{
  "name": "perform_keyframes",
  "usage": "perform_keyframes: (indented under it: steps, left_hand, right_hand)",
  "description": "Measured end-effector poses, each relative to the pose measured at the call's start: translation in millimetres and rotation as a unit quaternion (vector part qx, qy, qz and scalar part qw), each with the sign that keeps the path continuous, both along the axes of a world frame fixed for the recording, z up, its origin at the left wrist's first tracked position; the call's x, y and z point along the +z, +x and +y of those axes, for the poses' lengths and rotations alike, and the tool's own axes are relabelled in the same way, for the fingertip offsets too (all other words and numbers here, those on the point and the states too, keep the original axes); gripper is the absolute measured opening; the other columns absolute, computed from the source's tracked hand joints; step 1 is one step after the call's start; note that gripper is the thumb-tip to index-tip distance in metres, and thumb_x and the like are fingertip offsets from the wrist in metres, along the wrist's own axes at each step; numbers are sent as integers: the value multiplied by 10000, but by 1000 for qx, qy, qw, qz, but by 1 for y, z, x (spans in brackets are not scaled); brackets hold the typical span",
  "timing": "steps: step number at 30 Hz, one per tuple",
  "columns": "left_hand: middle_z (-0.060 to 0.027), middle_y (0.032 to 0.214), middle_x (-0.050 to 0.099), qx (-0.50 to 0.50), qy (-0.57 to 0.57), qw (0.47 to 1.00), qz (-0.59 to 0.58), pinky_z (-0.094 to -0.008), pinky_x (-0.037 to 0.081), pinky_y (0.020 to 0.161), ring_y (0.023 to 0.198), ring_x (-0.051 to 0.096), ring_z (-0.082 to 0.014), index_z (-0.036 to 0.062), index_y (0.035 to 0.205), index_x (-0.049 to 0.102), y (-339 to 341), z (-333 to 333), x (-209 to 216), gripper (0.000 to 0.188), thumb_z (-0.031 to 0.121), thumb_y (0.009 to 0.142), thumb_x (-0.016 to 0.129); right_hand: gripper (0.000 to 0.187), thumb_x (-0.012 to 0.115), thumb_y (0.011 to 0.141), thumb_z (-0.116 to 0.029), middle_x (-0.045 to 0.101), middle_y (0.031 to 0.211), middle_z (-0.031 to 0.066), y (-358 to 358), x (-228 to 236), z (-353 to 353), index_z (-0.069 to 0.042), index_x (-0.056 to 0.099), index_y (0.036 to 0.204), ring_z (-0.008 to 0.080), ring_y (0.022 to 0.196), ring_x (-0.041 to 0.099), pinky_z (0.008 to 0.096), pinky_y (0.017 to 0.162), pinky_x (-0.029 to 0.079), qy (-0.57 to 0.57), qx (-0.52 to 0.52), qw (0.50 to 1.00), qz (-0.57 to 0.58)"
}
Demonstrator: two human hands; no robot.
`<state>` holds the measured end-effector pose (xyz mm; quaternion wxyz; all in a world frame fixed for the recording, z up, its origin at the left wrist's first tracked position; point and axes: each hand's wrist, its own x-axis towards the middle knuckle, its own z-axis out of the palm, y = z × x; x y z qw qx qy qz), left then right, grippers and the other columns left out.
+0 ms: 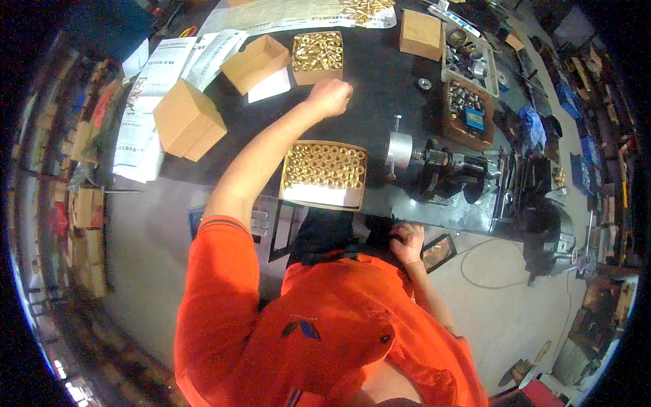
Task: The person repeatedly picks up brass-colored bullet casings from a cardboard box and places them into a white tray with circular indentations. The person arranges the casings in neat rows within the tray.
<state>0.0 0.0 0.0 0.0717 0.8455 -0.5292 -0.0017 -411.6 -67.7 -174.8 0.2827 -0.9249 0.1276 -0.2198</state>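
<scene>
My left hand (331, 97) reaches over the dark bench with its fingers closed, just below an open cardboard box of loose brass fittings (319, 51). What those fingers hold, if anything, is hidden. Nearer to me, at the bench's front edge, a second open cardboard box holds brass fittings (325, 165) standing in neat rows. Its near part shows a white strip (324, 196) without fittings. My right hand (407, 242) rests low by my dark trousers, below the bench edge, its fingers loosely bent and slightly apart, with nothing seen in them.
Cardboard boxes (190, 120) and an open, tilted one (255, 64) stand left on newspaper (152, 88). More brass pieces (368, 11) lie at the back. To the right are a geared metal fixture (434, 161), a box of metal parts (468, 112) and a plastic tray (470, 57).
</scene>
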Motion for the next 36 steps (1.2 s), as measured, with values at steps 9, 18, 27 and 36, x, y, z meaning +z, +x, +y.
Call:
perform_keyframes:
  steps: [9,18,27,36]
  left_hand:
    - [-143,824,675,24,-39,999,-3,-460,511,712,808,651,-337,89,853,689,-15,40,26,144,199,775,636]
    - [-114,746,639,45,-106,989,97,-387,499,589,662,645,-291,55,836,672,-116,186,74,114,149,772,678]
    - [-83,791,655,34,-41,997,63,-442,517,614,699,646,-311,98,788,675,-146,188,40,92,179,778,633]
    - [-67,741,663,46,-36,998,34,-434,519,628,706,651,-301,122,746,689,-141,190,29,92,201,765,645]
  right_hand:
    - [144,626,566,-130,649,878,11,1,3,1,-136,654,708,262,851,561,387,787,406,-19,0,1000,-4]
    - [150,633,571,-138,639,863,16,1,5,3,-142,665,718,270,834,551,387,782,405,-11,10,1000,-8]
    - [151,623,569,-120,648,869,15,2,6,2,-129,663,714,266,855,565,390,790,412,-26,3,1000,-4]
    - [207,654,570,-190,643,936,24,-2,1,0,-135,657,769,279,908,553,403,827,403,-14,17,999,33]
